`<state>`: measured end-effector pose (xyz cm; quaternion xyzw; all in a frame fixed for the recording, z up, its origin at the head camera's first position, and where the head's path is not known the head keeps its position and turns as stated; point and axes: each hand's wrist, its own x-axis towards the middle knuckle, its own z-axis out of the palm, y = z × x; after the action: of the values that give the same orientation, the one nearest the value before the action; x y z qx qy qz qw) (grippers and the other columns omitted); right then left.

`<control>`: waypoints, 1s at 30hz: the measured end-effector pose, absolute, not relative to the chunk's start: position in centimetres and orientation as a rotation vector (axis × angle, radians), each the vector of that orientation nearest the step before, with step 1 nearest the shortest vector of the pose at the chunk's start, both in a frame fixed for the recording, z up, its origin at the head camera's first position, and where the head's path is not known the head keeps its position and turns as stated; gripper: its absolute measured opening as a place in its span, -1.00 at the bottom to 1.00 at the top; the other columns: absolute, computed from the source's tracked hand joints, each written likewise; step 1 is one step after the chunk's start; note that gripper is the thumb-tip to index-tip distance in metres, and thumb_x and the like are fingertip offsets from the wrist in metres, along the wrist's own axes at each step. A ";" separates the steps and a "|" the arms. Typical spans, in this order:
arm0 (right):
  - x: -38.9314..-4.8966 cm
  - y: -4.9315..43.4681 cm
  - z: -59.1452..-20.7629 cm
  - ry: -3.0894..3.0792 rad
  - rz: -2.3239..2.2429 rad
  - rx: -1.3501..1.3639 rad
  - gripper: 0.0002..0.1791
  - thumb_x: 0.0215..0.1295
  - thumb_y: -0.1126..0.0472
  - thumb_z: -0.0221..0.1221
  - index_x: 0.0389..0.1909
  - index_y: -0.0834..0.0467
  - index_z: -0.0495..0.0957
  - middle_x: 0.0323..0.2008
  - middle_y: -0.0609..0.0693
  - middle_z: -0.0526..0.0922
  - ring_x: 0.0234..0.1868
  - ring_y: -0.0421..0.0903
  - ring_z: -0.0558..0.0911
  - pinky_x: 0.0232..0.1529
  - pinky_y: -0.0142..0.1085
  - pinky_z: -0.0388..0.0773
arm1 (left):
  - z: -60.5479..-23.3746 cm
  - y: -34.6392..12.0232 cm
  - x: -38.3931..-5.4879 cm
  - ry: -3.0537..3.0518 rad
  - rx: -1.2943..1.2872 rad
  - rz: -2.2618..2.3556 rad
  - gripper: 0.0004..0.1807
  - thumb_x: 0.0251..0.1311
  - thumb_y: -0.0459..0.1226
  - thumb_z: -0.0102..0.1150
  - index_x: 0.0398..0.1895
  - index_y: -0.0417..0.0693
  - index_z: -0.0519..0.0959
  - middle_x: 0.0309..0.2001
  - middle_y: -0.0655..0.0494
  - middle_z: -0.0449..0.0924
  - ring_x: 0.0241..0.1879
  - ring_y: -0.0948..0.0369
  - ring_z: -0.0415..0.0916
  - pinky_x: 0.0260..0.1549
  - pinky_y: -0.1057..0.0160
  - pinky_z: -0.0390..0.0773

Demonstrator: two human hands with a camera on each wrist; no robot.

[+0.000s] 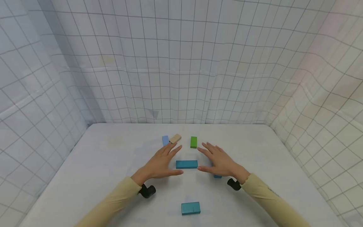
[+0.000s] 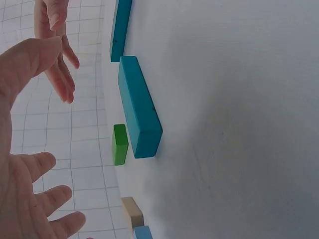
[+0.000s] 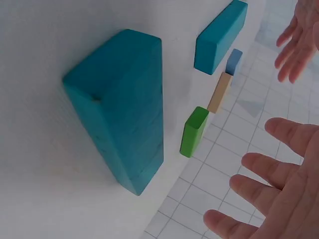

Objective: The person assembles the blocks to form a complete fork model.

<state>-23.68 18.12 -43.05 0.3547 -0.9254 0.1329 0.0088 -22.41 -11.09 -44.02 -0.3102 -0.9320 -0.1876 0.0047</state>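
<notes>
My left hand [image 1: 160, 163] is held over the table with fingers spread and nothing in it. Across from it, my right hand [image 1: 220, 161] is likewise spread and holds nothing. A long teal block [image 1: 186, 164] lies crosswise between the two hands. Beneath the right hand is another teal block [image 3: 124, 109], mostly hidden by that hand in the head view. Beyond the fingertips stands a small green block [image 1: 193, 142]. A beige block [image 1: 175, 138] and a light blue block [image 1: 165, 140] lie close together past the left fingertips.
Nearer the front, a third teal block [image 1: 191, 208] lies on the white table [image 1: 113, 151]. White cloth walls with a dark grid [image 1: 175, 63] enclose the table at the back and both sides. Each wrist wears a small black camera [image 1: 147, 191].
</notes>
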 end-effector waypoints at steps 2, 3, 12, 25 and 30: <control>-23.7 18.2 -43.3 -2.912 0.431 1.077 -0.09 0.21 -0.45 -0.04 0.43 0.04 0.17 0.40 0.14 0.13 0.38 0.14 0.12 0.25 0.12 0.07 | -44.3 -10.6 -22.8 -2.939 -0.951 -0.638 0.03 0.03 0.35 0.09 0.49 0.08 0.05 0.46 -0.05 -0.04 0.38 -0.08 -0.02 0.22 -0.16 0.07; -23.6 18.3 -43.4 -2.923 0.433 1.061 -0.09 0.21 -0.45 -0.05 0.42 0.04 0.19 0.39 0.14 0.15 0.37 0.14 0.16 0.24 0.11 0.11 | -44.6 -10.4 -22.9 -2.952 -0.939 -0.651 0.02 0.03 0.35 0.11 0.48 0.07 0.08 0.44 -0.05 0.01 0.36 -0.07 0.03 0.21 -0.15 0.10; -23.6 18.8 -45.1 -2.974 0.505 0.888 -0.10 0.16 -0.41 0.07 0.33 0.14 0.31 0.25 0.13 0.33 0.22 0.08 0.36 0.13 0.02 0.33 | -46.3 -9.1 -24.1 -2.992 -0.855 -0.796 -0.19 -0.01 0.24 0.26 0.26 -0.01 0.44 0.20 0.00 0.40 0.17 0.05 0.31 0.07 -0.01 0.35; -24.1 19.0 -46.9 -3.016 0.584 0.413 -0.05 -0.08 -0.44 0.26 0.02 0.33 0.39 -0.21 0.11 0.35 -0.32 -0.07 0.35 -0.30 -0.22 0.47 | -47.1 -8.0 -24.8 -2.944 -0.817 -0.867 -0.46 -0.05 0.06 0.41 -0.05 -0.05 0.61 -0.16 0.11 0.53 -0.17 0.17 0.39 -0.18 0.15 0.44; -24.0 19.1 -46.9 -3.092 0.523 0.314 -0.02 -0.09 -0.41 0.29 -0.05 0.43 0.36 -0.33 0.13 0.37 -0.39 -0.05 0.38 -0.38 -0.21 0.46 | -47.3 -7.8 -24.9 -2.928 -0.825 -0.876 -0.55 -0.06 0.01 0.44 -0.15 -0.03 0.63 -0.24 0.14 0.52 -0.19 0.16 0.39 -0.18 0.13 0.42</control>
<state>-23.96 19.11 -46.94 0.0997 -0.9811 0.1658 -0.0050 -24.95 -7.84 -47.35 -0.2607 -0.9248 -0.2768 -0.0119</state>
